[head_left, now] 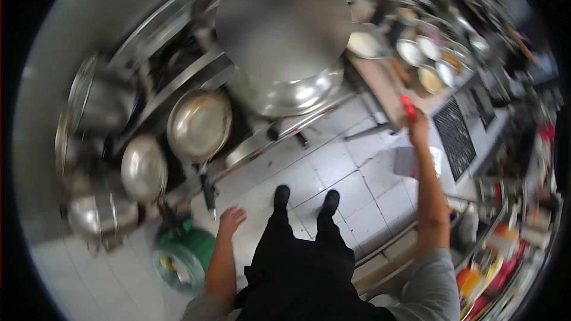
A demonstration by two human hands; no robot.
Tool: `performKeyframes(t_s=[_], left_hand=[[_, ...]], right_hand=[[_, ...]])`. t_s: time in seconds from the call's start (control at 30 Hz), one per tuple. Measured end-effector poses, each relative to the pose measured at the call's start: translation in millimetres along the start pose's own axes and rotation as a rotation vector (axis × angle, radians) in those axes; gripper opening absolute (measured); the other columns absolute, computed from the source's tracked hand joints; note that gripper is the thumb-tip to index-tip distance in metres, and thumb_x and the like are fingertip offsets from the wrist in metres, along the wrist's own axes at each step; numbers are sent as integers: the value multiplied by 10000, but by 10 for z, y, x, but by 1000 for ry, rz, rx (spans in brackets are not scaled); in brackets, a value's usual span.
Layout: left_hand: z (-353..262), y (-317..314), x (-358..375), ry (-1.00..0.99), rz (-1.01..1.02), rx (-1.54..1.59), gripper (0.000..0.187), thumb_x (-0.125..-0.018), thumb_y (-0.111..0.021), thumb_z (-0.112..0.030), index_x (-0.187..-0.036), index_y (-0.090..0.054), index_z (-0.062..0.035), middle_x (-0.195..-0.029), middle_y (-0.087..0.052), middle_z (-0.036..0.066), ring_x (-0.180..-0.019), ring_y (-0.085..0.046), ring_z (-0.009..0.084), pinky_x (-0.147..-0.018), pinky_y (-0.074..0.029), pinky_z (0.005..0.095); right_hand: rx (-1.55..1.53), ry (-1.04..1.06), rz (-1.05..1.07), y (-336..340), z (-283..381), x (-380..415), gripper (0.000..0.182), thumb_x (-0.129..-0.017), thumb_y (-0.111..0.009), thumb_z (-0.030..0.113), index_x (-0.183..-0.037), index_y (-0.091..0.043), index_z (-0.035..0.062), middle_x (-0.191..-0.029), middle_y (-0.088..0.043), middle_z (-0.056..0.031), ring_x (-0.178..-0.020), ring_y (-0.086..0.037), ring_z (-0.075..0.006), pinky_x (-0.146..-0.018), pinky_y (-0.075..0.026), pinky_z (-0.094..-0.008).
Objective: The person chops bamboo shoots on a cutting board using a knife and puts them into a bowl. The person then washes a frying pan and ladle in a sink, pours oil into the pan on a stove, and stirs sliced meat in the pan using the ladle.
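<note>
My right hand (pixel 417 123) reaches forward at the right, closed on a small red object (pixel 407 106) whose shape is blurred, beside the edge of a light brown board (pixel 389 92). My left hand (pixel 232 219) hangs over the floor with its fingers apart and nothing in it. Near it is the black handle of a frying pan (pixel 200 125), which sits on the stove. A large metal bowl (pixel 291 95) stands farther along the stove, partly covered by a blurred patch.
Another pan (pixel 144 168) and large pots (pixel 104 213) stand at the left. A green bin (pixel 184 255) is on the tiled floor (pixel 333 166). Several bowls (pixel 409 52) crowd the right counter. A shelf with bottles (pixel 476 273) lies at the lower right.
</note>
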State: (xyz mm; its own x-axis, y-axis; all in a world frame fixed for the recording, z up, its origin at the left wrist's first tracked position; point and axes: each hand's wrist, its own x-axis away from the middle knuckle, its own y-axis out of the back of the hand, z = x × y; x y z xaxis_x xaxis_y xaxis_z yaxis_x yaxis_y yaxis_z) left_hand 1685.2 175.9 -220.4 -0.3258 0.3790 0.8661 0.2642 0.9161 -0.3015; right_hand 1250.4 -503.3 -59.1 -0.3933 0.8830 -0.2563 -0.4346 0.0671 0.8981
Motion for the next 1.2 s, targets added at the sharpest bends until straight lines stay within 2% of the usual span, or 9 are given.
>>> performKeyframes(t_s=[0.27,0.47,0.53,0.57,0.63,0.73,0.87,0.93,1.2], left_hand=[[-128,-995,-867,-243,-67,401,409,-970,-560,-161,-1339,-435,-36,-1429,-454,208,-1331,-456,377,-1120,-414,574],[-375,-1031,-1552,-347,-9,531,245,-880,-533,-83,-1116,-552,-20,-1285,-518,173,-1232,-522,366,-1090,-438,585],[-337,-888,-1794,-376,105,543,139,-925,-586,-150,-1010,-589,-40,-1319,-507,161,-1249,-522,349,-1089,-451,548],[-310,-843,-1819,-390,113,552,185,-898,-568,-114,-1066,-572,-38,-1283,-524,164,-1219,-537,357,-1080,-449,563],[-338,-870,-1805,-422,143,558,336,-842,-531,-41,-1178,-539,-33,-1211,-557,169,-1159,-569,371,-1063,-447,592],[-400,-1036,-1280,-291,34,609,353,-898,-537,-100,-1246,-514,-47,-1117,-605,157,-1121,-595,360,-1009,-487,566],[88,-576,-726,-75,93,-180,511,-999,-511,-263,-1459,-388,-77,-1343,-523,167,-1132,-618,367,-942,-538,554],[162,-372,-123,111,170,-249,478,-1052,-446,-387,-1392,-465,-52,-1208,-612,160,-1097,-640,338,-908,-561,522],[-65,391,1341,208,124,-454,432,-1034,-489,-335,-1333,-498,-23,-1230,-606,232,-1084,-650,383,-926,-557,517]], right_hand=[[221,148,254,319,-70,-240,432,-923,-567,105,-1346,-514,33,-1120,-567,-282,-1042,-555,-477,-920,-468,-522],[163,70,116,1165,-491,1377,389,-1032,-528,191,-1380,-490,20,-1256,-612,-253,-1129,-625,-384,-922,-492,-447],[-282,-577,279,1481,-394,2424,432,-1045,-541,242,-1401,-497,1,-1139,-622,-93,-1000,-602,-219,-917,-492,-350],[-1021,-1107,71,1492,-722,2992,470,-1045,-542,299,-1453,-478,74,-1345,-582,-115,-1191,-592,-239,-1064,-440,-324],[-968,-1270,394,1420,400,3381,443,-1030,-563,317,-1382,-533,48,-1144,-644,-61,-1011,-619,-173,-927,-506,-319],[-601,-530,969,797,2078,3090,336,-1050,-507,242,-1287,-569,12,-882,-540,25,-742,-503,-66,-655,-438,-233],[-907,-475,1070,-703,3546,2411,299,-1070,-478,307,-1127,-603,41,-783,-535,4,-672,-497,-75,-587,-425,-242],[-987,-364,935,-1500,4016,2210,353,-1053,-506,340,-1106,-628,12,-709,-562,-48,-616,-527,-135,-583,-443,-307],[-829,-454,967,-2041,5184,1788,465,-1028,-458,406,-1119,-659,-4,-991,-704,-258,-949,-671,-454,-851,-532,-499]])
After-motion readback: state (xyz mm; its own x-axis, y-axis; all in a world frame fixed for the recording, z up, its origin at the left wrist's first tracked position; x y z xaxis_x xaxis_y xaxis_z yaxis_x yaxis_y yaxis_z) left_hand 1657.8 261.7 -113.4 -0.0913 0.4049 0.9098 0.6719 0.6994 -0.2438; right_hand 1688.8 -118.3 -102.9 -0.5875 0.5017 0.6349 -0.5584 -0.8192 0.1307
